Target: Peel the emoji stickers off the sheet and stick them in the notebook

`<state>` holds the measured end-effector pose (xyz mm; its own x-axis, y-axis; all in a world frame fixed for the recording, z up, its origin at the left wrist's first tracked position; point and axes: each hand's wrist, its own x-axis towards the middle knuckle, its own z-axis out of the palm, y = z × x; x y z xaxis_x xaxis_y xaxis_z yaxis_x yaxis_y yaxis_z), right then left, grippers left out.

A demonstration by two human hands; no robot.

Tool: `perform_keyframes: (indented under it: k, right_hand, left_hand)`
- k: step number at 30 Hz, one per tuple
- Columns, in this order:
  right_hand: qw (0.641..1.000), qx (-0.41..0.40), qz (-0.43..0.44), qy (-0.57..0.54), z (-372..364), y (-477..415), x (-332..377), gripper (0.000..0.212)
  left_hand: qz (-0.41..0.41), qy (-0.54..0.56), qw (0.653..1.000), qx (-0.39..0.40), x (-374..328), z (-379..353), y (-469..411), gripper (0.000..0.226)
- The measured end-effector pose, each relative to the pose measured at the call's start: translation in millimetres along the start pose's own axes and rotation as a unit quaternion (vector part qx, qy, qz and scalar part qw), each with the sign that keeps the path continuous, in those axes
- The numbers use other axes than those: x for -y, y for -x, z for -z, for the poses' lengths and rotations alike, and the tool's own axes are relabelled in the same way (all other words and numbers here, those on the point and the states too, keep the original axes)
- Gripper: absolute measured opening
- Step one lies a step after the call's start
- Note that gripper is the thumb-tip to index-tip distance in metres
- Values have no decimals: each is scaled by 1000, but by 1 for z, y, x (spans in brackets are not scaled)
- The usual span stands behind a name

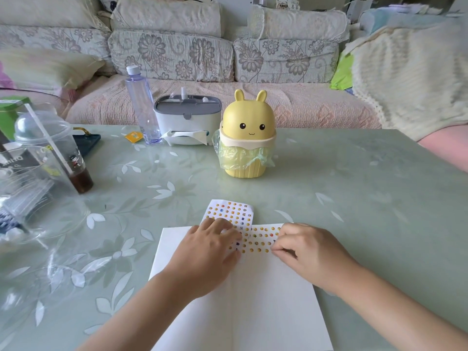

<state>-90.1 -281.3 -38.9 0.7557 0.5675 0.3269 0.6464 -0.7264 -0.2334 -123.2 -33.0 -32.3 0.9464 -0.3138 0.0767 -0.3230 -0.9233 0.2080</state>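
Observation:
An open white notebook (253,312) lies at the near edge of the table. On its top edge rests a sticker sheet (258,240) with rows of small emoji stickers. A second emoji sheet (229,210) lies just beyond it on the table. My left hand (210,252) rests on the nearer sheet's left part, fingers spread flat and pressing it down. My right hand (306,252) sits at the sheet's right edge, its fingertips pinching at a sticker there; the sticker itself is hidden by the fingers.
A yellow bunny-shaped bin (247,134) with a plastic liner stands beyond the sheets. A tissue box (186,120) and a clear bottle (141,105) stand farther back. A plastic cup with a straw (55,150) and clear packaging occupy the left side. A sofa runs behind.

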Motion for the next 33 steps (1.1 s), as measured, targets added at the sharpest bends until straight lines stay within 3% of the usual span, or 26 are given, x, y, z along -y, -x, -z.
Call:
perform_keyframes:
  k: [4, 7, 11, 17, 19, 23, 29, 33]
  right_hand:
    - [995, 96, -15, 2, 13, 5, -2, 26]
    - [995, 94, -22, -24, 19, 12, -1, 33]
    - [996, 82, -19, -16, 15, 20, 5, 43]
    - [997, 60, 3, 42, 17, 24, 6, 33]
    - [998, 42, -2, 39, 20, 25, 5, 28]
    - [1000, 4, -4, 21, 22, 21, 11, 21]
    - [999, -25, 25, -12, 12, 5, 30, 35]
    - [997, -62, 49, -4, 0, -3, 32, 4]
  left_hand:
    - [2, -2, 1000, 8, 0, -1, 0, 68]
    - [2, 2, 1000, 7, 0, -2, 0, 49]
    - [3, 12, 1000, 2, -3, -3, 0, 67]
    - [-3, 27, 1000, -13, -6, -3, -5, 34]
    - [-9, 33, 999, -14, -7, -2, -6, 37]
    - [-42, 42, 998, -2, -4, 0, -5, 65]
    - [-58, 113, 992, -20, -7, 0, -3, 47]
    - [-51, 165, 983, -58, -5, 0, 0, 33]
